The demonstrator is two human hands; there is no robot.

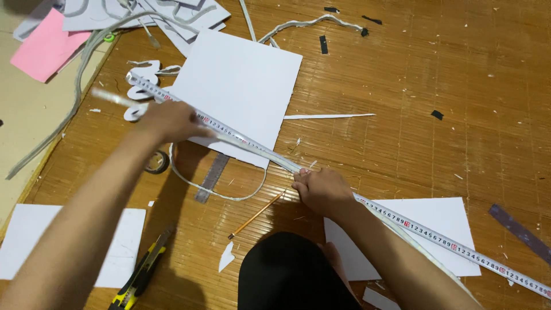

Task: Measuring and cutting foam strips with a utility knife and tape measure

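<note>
— From the head camera, what are the two hands doing?

— Both are on a long steel ruler [252, 143] that runs slantwise across the wooden floor [447, 115], from the far left towards the near right corner. The left hand [172, 121] lies over the ruler's far end, fingers curled down; it is blurred, so I cannot tell whether it grips the ruler or only presses on it. A thin pale stick [112, 97] juts out past that hand, also blurred.

— And the right hand?

— The right hand [322, 189] is closed in a loose fist at the ruler's middle, fingertips bent onto its edge — it also touches a thin white strip [284, 161] running along the ruler.

— Where does the ruler lie?

— It crosses the near corner of a white square board [241, 80], then passes over a second white sheet [436, 224] near the right.

— Anything close by?

— A pencil [256, 214] lies just left of the right hand. A yellow-and-black utility knife [140, 272] sits by the near edge, next to another white sheet [123, 241] — and a small tape roll [156, 162] rests under the left forearm. Pink paper [46, 46] lies at the far left corner.
</note>
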